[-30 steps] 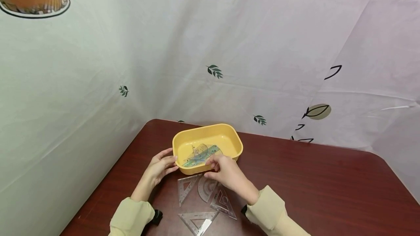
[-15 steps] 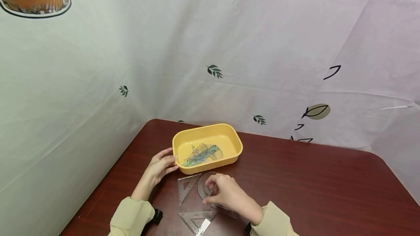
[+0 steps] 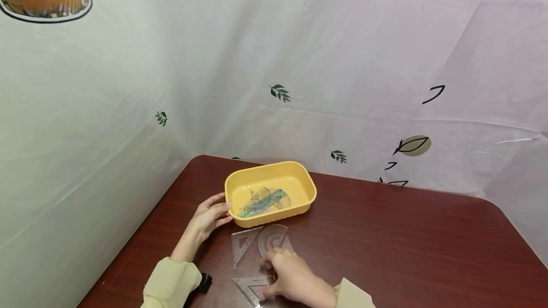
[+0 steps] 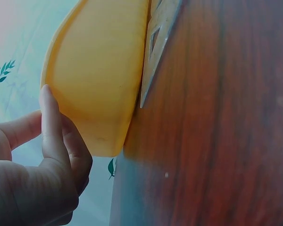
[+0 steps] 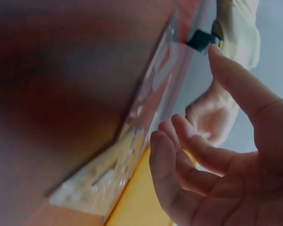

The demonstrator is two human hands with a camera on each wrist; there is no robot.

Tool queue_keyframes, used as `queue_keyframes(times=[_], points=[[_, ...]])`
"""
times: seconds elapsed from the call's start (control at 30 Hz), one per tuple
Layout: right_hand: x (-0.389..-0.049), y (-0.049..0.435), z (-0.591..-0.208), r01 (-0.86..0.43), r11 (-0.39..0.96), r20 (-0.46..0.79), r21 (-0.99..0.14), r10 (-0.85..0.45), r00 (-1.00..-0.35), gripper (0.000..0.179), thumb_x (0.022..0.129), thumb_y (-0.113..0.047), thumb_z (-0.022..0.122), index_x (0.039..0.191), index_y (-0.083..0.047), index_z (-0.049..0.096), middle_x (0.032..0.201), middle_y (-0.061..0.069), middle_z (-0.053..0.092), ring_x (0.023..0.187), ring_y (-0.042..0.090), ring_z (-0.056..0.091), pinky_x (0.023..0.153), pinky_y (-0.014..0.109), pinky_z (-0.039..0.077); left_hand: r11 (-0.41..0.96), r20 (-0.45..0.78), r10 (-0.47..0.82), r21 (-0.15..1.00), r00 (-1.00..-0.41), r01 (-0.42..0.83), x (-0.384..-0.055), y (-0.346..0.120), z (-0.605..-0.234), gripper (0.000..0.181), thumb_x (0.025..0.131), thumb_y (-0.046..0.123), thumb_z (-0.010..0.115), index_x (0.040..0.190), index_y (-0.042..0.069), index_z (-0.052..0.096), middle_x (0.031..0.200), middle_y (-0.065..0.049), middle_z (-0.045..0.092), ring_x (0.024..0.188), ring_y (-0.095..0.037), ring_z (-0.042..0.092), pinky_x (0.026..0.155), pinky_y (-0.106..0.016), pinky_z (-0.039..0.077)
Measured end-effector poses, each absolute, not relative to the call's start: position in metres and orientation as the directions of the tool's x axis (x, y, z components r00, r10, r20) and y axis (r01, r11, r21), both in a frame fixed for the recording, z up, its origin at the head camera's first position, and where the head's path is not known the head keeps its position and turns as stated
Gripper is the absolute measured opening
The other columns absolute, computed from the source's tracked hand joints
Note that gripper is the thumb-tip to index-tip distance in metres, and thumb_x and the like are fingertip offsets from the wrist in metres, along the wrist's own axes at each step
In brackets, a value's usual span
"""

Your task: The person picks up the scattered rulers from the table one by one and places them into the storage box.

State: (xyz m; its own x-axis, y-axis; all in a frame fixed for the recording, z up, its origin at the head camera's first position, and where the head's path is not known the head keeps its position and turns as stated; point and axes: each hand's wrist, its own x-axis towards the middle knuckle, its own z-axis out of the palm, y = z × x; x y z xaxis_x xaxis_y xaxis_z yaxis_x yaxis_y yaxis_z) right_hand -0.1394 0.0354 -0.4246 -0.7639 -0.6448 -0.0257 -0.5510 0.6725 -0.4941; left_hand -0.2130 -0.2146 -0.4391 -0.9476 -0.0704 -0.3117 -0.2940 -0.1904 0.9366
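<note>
My left hand (image 3: 207,217) holds the left end of a yellow box (image 3: 270,216), a fingertip over the rim. In the left wrist view, its fingers lie along the outer wall. A green-blue ruler (image 3: 266,202) and several clear drawing pieces lie inside the box. My right hand (image 3: 288,274) is low over a clear set square (image 3: 258,280), thumb and fingers apart; the right wrist view shows nothing between them. Beyond it lie a clear protractor (image 3: 266,239) and another set square (image 3: 236,252). A third clear piece (image 3: 288,245) is mostly hidden behind the right hand.
The dark red wooden table (image 3: 406,246) extends to the right of the box. Behind and to the left hangs a pale patterned cloth (image 3: 342,84). A black strap (image 3: 205,283) shows at my left wrist.
My right hand has moved from the box's front rim toward me, past the protractor, to the nearest set square. The left hand and the box have stayed in place.
</note>
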Motion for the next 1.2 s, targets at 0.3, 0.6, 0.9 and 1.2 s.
queue_keyframes(times=[0.3,0.6,0.9,1.2], points=[[-0.131,0.03,-0.432,-0.632,0.701,-0.044,-0.33,-0.68,-0.732,0.052,0.053,-0.042,0.091,0.095,-0.025,0.066,0.088,-0.013,0.053,0.085,0.006,0.051,0.072,0.026,0.048,-0.185,-0.311,-0.069,0.938,-0.948,-0.295,-0.213,-0.215,-0.439,0.063,0.095,0.004,0.054,0.148,-0.001,0.022,0.097,-0.002,0.056,0.072,-0.006,0.06,0.067,-0.019,0.058],[-0.13,0.025,-0.438,-0.63,0.719,-0.059,-0.295,-0.671,-0.739,0.047,0.051,-0.034,0.092,0.089,-0.025,0.066,0.082,-0.013,0.051,0.081,0.005,0.048,0.067,0.022,0.044,-0.189,-0.31,-0.069,0.937,-0.948,-0.293,-0.213,-0.215,-0.439,0.063,0.094,0.004,0.056,0.148,-0.001,0.023,0.094,0.0,0.057,0.071,-0.006,0.06,0.067,-0.018,0.058],[-0.129,0.025,-0.438,-0.611,0.714,-0.051,-0.341,-0.663,-0.747,0.048,0.047,-0.027,0.093,0.084,-0.025,0.063,0.083,-0.015,0.053,0.087,0.007,0.051,0.07,0.022,0.046,-0.192,-0.313,-0.069,0.936,-0.947,-0.295,-0.213,-0.215,-0.439,0.063,0.094,0.004,0.056,0.148,-0.001,0.023,0.092,0.001,0.057,0.072,-0.006,0.06,0.067,-0.018,0.058],[-0.13,0.024,-0.438,-0.644,0.674,-0.037,-0.361,-0.701,-0.713,0.048,0.05,-0.021,0.093,0.082,-0.024,0.057,0.075,-0.017,0.048,0.074,0.001,0.042,0.065,0.015,0.037,-0.196,-0.312,-0.069,0.936,-0.948,-0.293,-0.212,-0.215,-0.439,0.063,0.094,0.003,0.056,0.148,0.0,0.023,0.093,0.001,0.058,0.072,-0.006,0.061,0.067,-0.018,0.058]])
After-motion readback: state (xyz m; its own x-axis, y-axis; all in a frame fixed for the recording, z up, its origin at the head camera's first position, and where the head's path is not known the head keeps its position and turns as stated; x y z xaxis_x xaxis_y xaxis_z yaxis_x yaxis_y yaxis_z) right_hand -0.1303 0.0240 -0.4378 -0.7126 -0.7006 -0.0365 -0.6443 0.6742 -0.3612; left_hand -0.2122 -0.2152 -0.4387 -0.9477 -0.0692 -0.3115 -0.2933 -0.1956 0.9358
